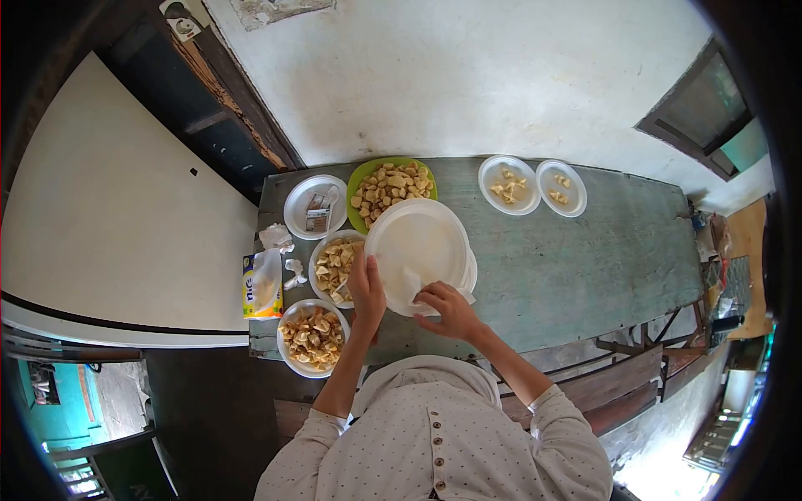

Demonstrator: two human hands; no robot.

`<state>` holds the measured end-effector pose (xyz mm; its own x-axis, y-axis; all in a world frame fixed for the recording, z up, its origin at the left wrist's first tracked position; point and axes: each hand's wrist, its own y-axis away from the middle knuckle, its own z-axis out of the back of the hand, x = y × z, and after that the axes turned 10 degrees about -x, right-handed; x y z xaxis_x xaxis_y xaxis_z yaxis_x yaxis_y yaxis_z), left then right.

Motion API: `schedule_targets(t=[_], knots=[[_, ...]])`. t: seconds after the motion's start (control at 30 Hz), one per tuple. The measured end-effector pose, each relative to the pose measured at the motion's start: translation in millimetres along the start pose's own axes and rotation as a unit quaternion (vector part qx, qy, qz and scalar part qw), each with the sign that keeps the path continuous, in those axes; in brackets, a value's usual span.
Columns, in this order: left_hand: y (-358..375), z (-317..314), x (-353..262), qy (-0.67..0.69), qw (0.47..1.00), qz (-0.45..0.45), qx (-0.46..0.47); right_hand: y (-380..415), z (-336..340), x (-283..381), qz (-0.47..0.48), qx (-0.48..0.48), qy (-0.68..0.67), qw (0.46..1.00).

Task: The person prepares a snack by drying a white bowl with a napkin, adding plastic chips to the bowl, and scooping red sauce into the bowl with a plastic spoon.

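Observation:
My left hand (366,290) grips the left rim of a white plate (422,230), which is held up over the table. My right hand (449,311) is closed on a white tissue (411,284) and presses it against the lower part of the plate. Part of another white plate (473,275) shows beneath the held one. Just left of my left hand stands a plate of cut pale yellow chunks (334,265). Below it is a second plate of browner chunks (313,338). A green bowl (357,177) heaped with pale chunks sits behind the held plate.
Two white plates (535,204) (574,209) with a few small pieces stand near the wall. At the back left, a white plate (294,219) holds small packets. A tissue pack (263,288) and crumpled tissues (276,238) lie at the left edge of the green table (601,259).

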<state>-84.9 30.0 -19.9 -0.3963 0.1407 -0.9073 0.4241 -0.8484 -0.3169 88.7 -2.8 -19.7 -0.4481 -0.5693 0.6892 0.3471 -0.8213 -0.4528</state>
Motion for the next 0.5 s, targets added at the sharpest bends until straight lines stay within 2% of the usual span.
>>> schedule_targets(t=[0.07,0.13,0.23,0.3,0.37,0.43,0.5], knots=[[0,-1,1,0.011,1.0,0.009,0.0,2,-3,4,0.017,-0.012,0.002,1.0],[-1,1,1,0.022,1.0,0.017,0.0,5,-6,5,-0.019,0.02,-0.005,1.0],[1,3,-1,0.005,0.999,0.027,0.02,6,0,-2,-0.01,0.035,0.006,0.999],[4,3,-2,-0.014,0.999,-0.02,-0.023,8,6,-13,-0.012,0.036,0.036,0.999],[2,6,-3,-0.02,0.999,-0.027,-0.015,11,10,-28,-0.012,0.037,0.065,0.997],[1,9,-8,-0.027,0.999,-0.034,-0.008,9,14,-38,-0.058,-0.037,0.179,0.981],[1,9,-17,-0.024,0.996,-0.077,0.031,5,19,-48,-0.069,-0.043,0.171,0.982]])
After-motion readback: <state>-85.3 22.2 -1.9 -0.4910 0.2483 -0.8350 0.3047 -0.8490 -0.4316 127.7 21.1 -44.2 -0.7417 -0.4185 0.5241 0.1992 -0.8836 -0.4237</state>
